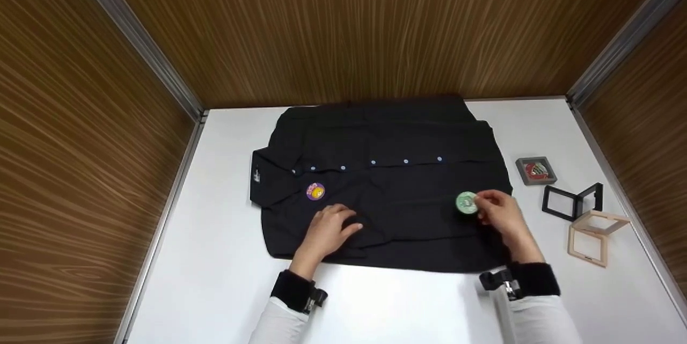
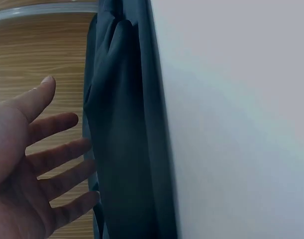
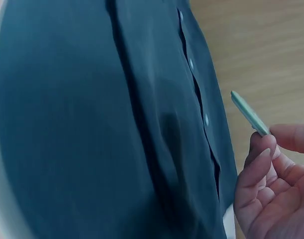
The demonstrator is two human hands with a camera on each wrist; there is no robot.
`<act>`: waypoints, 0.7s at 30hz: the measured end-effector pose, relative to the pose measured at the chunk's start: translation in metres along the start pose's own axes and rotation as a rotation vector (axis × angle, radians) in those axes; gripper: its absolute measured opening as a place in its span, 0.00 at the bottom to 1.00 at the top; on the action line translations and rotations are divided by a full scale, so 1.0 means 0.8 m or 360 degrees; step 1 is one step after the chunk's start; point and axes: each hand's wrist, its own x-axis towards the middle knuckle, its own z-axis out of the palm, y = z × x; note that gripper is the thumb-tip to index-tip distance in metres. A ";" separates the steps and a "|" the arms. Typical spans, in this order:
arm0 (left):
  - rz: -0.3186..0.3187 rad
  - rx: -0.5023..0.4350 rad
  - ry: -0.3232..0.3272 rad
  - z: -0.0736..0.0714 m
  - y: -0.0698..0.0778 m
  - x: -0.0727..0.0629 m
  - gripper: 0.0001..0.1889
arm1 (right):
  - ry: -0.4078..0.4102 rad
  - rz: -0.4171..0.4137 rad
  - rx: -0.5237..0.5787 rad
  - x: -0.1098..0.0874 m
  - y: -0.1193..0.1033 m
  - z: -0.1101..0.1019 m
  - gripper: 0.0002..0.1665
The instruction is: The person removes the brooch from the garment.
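A black button-up shirt lies spread sideways, its collar to the left. My right hand pinches a thin, round green badge by its edge, over the lower part of the shirt; the right wrist view shows the badge edge-on between thumb and fingers, raised off the cloth. My left hand, fingers spread and relaxed, is over the shirt's near side below the collar, holding nothing. Just beyond it, a round purple and yellow badge sits on the shirt front near the collar.
On the white table, right of the shirt, are a grey frame with a red and green round item inside, an open black hinged frame and an open light wooden frame. Wood-grain walls enclose the back and sides.
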 end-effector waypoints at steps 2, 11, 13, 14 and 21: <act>-0.0019 0.0015 0.0010 0.000 -0.003 -0.001 0.21 | 0.0050 0.0019 -0.0029 -0.004 0.004 -0.016 0.18; -0.0123 0.0102 0.0058 -0.004 -0.023 -0.012 0.23 | 0.0208 0.0116 -0.0015 -0.027 0.026 -0.070 0.20; -0.0153 0.0138 0.0065 -0.005 -0.029 -0.015 0.23 | 0.0235 0.0134 0.0009 -0.032 0.031 -0.079 0.18; -0.0166 0.0159 0.0068 -0.005 -0.031 -0.016 0.23 | 0.0247 0.0144 0.0022 -0.033 0.033 -0.084 0.17; -0.0243 0.0267 0.0025 -0.009 -0.045 -0.025 0.27 | 0.0303 0.0218 0.0145 -0.043 0.043 -0.108 0.09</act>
